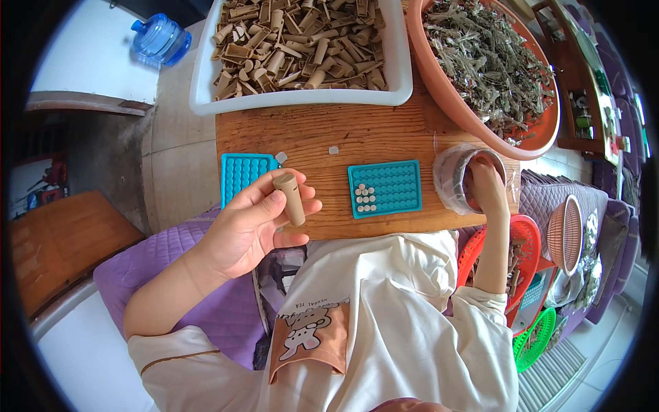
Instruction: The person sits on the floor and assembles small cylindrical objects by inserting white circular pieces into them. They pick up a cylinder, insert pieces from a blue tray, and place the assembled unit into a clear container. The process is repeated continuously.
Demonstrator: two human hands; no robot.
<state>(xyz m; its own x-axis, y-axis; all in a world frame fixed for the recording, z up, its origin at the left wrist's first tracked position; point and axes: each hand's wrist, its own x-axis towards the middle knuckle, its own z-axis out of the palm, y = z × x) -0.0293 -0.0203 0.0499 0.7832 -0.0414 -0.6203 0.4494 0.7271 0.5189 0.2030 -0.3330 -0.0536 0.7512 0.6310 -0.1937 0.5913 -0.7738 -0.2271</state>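
Tan and cylindrical, a small paper tube (291,198) sits pinched between the thumb and fingers of the left hand (252,223), held tilted just above the near left part of the wooden tabletop (329,141). That hand is closed around the tube, palm turned up. The right hand (484,184) is well apart from it, at the right edge of the tabletop, with its fingers reaching into a clear plastic container (458,177) that lies on its side; whether those fingers are closed on anything inside cannot be told.

Between the two hands lies a teal tray (385,188) with a grid of small holes, and a cluster of pale round plugs (365,198) fills a few holes at its left end. A second teal grid tray (244,174) lies just behind the left hand, partly hidden by it. Two small pale bits (281,157) rest on the bare wood near the trays.

At the far side of the tabletop stands a white rectangular bin (302,96) heaped with more tan tubes, and beside it to the right a large orange-pink basin (480,120) holds a mass of dried grey-green plant matter. Off the tabletop, a blue water jug (160,38) lies on the pale floor at the upper left. Red, green and tan baskets (522,240) crowd the lower right, beside a purple quilted cushion (226,309).
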